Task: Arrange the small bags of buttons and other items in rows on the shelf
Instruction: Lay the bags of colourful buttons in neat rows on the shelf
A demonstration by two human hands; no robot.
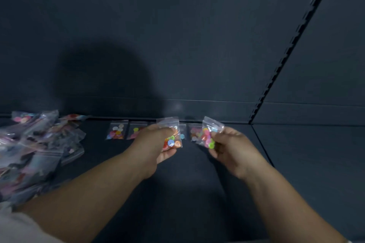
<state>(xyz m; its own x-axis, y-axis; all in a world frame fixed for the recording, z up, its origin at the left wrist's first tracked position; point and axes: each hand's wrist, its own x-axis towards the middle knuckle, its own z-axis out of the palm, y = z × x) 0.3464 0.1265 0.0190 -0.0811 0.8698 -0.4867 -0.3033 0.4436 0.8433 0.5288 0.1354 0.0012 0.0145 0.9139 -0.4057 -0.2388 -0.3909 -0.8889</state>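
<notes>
My left hand (156,144) is curled around a bag (171,136) of mixed buttons; the fingers are closed over its upper half and the thumb lies under its lower edge, so the blue and orange buttons show between them; the clear top of the bag sticks up above my knuckles. My right hand (233,147) pinches a second bag (209,134), thumb and fingertips nearly shut on its lower right side; pink and green buttons crowd the bottom, and the bag tilts left, its empty top in the air. Both bags are held above the dark shelf (197,187), apart from each other and touching nothing else that I can see.

Behind my hands a row of bags (116,130) lies flat along the back edge of the shelf; my hands cover part of it, so I cannot count them. At the far left sits a loose heap of bags (37,144), blurred, overlapping one another.
</notes>
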